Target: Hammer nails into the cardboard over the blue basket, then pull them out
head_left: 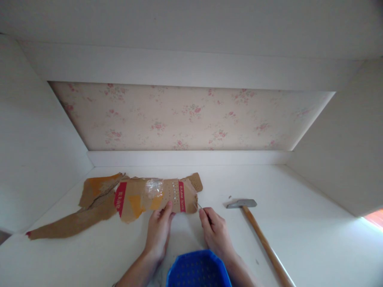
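A torn strip of brown cardboard with red printed bands, orange tape and clear tape lies across the white surface. Rows of small holes dot its right part. My left hand pinches its near edge, thumb on top and fingers underneath. At the strip's right end, my right hand is closed on a thin metal spike, whose tip touches the cardboard edge. The rest of the spike is hidden in my fingers, so its exact kind is unclear.
A hammer with a wooden handle lies to the right. In front of me is a blue perforated basket. More torn cardboard spreads left. White panels enclose the space, with flowered wallpaper behind. Small scraps lie near the hammer.
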Demonstrator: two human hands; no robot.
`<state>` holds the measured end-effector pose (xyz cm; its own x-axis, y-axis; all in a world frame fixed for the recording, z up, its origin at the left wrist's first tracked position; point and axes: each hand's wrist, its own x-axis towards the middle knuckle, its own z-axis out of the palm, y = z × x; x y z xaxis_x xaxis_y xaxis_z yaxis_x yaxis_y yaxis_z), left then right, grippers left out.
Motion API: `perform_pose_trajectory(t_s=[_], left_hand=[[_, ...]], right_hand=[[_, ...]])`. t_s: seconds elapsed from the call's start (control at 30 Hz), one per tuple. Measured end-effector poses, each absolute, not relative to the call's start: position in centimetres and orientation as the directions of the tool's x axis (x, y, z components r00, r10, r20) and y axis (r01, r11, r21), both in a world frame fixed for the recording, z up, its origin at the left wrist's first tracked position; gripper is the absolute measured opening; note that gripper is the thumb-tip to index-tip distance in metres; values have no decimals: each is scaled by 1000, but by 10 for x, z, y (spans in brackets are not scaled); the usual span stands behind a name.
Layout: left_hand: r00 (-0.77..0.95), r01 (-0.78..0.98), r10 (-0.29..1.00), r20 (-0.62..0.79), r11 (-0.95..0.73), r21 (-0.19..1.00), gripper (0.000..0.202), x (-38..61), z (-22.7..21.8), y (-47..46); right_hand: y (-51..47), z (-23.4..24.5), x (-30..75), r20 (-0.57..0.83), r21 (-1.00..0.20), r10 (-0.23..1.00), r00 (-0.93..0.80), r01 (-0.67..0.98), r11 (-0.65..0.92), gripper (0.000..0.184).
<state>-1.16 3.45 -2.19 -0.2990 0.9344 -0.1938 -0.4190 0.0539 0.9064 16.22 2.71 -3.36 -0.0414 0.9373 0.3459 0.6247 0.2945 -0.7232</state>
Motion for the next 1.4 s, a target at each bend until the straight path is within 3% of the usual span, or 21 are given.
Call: perform_pose_trajectory(t_s=[0.17, 0.33, 0.5, 0.9, 1.07, 1.17, 1.4], left_hand=[[-251, -657, 942, -221, 1, 754, 37, -7, -5, 35], [-251, -689, 931, -265, 21, 724, 34, -8, -3, 35], [-251, -688, 922, -294, 44, 724, 36, -9, -5, 35], [-268, -694, 918, -292, 26, 720, 34, -10, -8, 35], [-255, -685, 925, -282, 33, 728, 37, -10, -10, 35], [-229, -673, 936, -267, 45, 738, 36, -10, -10, 34], [-154, -631, 963, -223, 77, 772, 36, -8, -9, 32]], right_hand=[[32, -34, 166, 281, -622, 958, 61, 771, 133, 36], [33, -29, 161, 241, -472, 970, -31, 870, 145, 31], [32, -27, 158, 213, -417, 975, -58, 897, 144, 31], [30, -18, 157, 175, -422, 984, -34, 900, 106, 24], [29, -15, 156, 186, -391, 979, -87, 907, 155, 32], [29, -15, 157, 187, -388, 975, -123, 902, 188, 25], [31, -24, 159, 211, -541, 974, -79, 821, 184, 32]])
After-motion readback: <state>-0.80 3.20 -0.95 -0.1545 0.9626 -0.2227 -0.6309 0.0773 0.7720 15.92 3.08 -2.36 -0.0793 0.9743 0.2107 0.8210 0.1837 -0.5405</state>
